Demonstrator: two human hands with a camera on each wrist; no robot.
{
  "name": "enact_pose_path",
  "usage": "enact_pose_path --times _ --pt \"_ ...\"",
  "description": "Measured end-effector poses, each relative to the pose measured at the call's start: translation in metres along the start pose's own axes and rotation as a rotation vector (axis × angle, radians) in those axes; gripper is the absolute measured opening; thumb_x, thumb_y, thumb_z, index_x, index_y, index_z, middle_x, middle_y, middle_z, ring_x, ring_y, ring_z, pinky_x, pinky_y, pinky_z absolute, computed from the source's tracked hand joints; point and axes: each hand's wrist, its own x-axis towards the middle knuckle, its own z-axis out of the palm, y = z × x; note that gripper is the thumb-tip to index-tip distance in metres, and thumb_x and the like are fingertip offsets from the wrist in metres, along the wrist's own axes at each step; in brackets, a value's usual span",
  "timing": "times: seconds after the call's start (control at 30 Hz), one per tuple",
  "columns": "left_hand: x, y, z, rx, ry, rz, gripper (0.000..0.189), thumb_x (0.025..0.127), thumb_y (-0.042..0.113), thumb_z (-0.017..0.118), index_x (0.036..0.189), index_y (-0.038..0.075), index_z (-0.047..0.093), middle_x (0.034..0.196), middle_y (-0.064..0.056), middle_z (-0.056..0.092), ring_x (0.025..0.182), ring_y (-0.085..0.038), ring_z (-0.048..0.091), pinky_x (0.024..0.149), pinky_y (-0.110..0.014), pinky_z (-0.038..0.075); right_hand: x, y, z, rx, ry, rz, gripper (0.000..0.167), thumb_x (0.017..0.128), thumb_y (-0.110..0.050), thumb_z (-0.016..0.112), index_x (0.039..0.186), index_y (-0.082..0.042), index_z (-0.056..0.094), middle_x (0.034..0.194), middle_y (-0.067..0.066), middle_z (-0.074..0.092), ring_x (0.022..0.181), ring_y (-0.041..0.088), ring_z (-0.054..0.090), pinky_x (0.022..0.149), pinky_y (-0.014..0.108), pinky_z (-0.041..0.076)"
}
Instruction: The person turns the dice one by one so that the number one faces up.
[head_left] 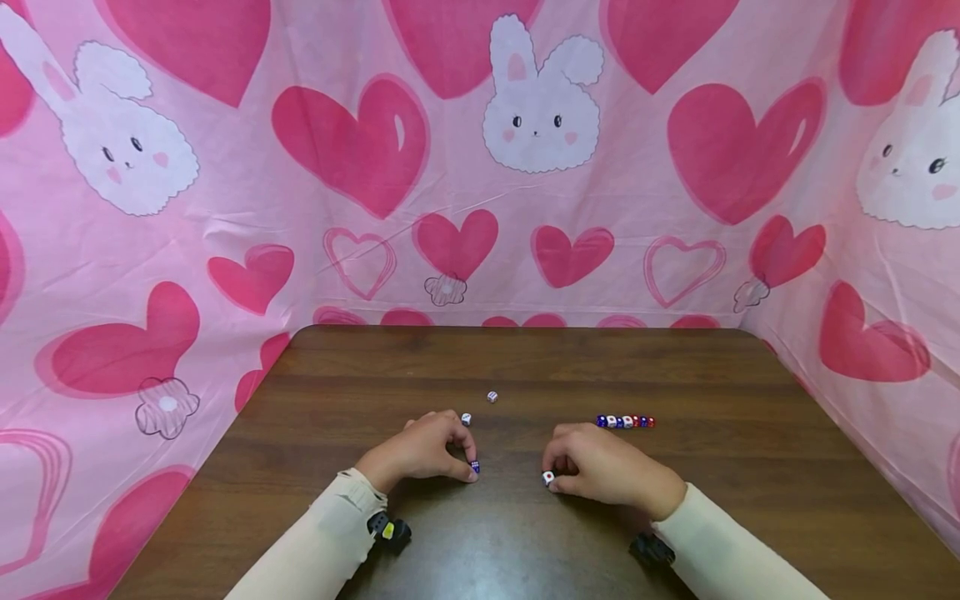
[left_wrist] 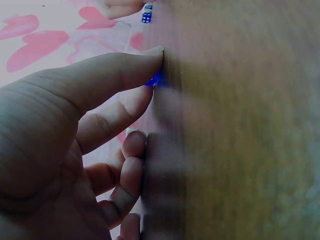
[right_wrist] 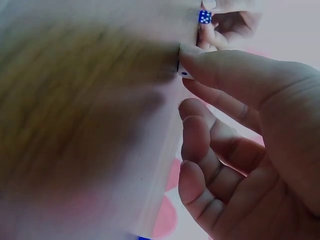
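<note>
Near the middle of the table, my left hand [head_left: 423, 447] pinches a blue die [head_left: 476, 467] with white pips between thumb and forefinger, low at the tabletop. In the left wrist view its other fingers curl loosely and the blue die [left_wrist: 152, 80] is mostly hidden. My right hand [head_left: 603, 462] pinches a white die [head_left: 548, 477] with a red pip on top. In the right wrist view that white die [right_wrist: 184, 73] shows a blue pip. Just beyond my left fingers lies a white die [head_left: 467, 419]; another white die [head_left: 492, 397] is farther back.
A straight row of several blue, white and red dice [head_left: 626, 422] lies beyond my right hand. The brown wooden table [head_left: 525, 358] meets a pink cloth [head_left: 457, 183] with hearts and rabbits at the back and sides.
</note>
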Motion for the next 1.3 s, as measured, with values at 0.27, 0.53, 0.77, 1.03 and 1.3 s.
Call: enact_pose_path --times 0.27,0.53,0.77,1.03,1.3 --pt "0.000 -0.001 0.000 -0.009 -0.008 0.003 0.022 0.076 0.044 0.091 0.076 0.040 0.069 0.094 0.014 0.058 0.093 -0.008 0.052 0.086 -0.046 0.028 -0.002 0.010 -0.006 -0.057 0.043 0.041 0.011 0.086 -0.027 0.085 0.090 -0.030 0.076 0.092 -0.013 0.060 0.083 0.007 0.057 0.075 0.026 0.049" --pt "0.001 -0.001 0.000 -0.015 -0.010 0.003 0.022 0.077 0.044 0.091 0.076 0.040 0.069 0.096 0.012 0.059 0.094 -0.009 0.052 0.087 -0.047 0.028 -0.005 0.027 -0.014 -0.163 0.152 0.160 0.013 0.083 -0.033 0.088 0.089 -0.035 0.077 0.106 -0.011 0.061 0.102 0.016 0.056 0.086 0.047 0.044" --pt "0.001 -0.001 0.000 -0.010 -0.010 0.006 0.022 0.077 0.043 0.091 0.076 0.040 0.069 0.095 0.013 0.060 0.095 -0.008 0.052 0.086 -0.046 0.028 -0.009 0.039 -0.018 -0.192 0.249 0.248 0.013 0.081 -0.031 0.089 0.090 -0.033 0.079 0.110 -0.003 0.065 0.104 0.027 0.058 0.083 0.055 0.045" --pt "0.000 0.000 -0.001 -0.008 -0.007 0.003 0.022 0.076 0.043 0.091 0.076 0.039 0.069 0.095 0.012 0.059 0.094 -0.009 0.052 0.085 -0.046 0.027 -0.010 0.049 -0.020 -0.180 0.239 0.313 0.011 0.082 -0.031 0.088 0.089 -0.034 0.080 0.111 -0.002 0.067 0.105 0.028 0.058 0.084 0.058 0.046" --pt "-0.002 0.001 -0.002 0.002 -0.006 0.006 0.022 0.077 0.043 0.091 0.075 0.037 0.069 0.095 0.011 0.058 0.094 -0.010 0.052 0.085 -0.047 0.028 -0.009 0.054 -0.023 -0.176 0.212 0.361 0.010 0.082 -0.031 0.087 0.086 -0.035 0.078 0.105 -0.007 0.067 0.101 0.025 0.060 0.082 0.057 0.048"
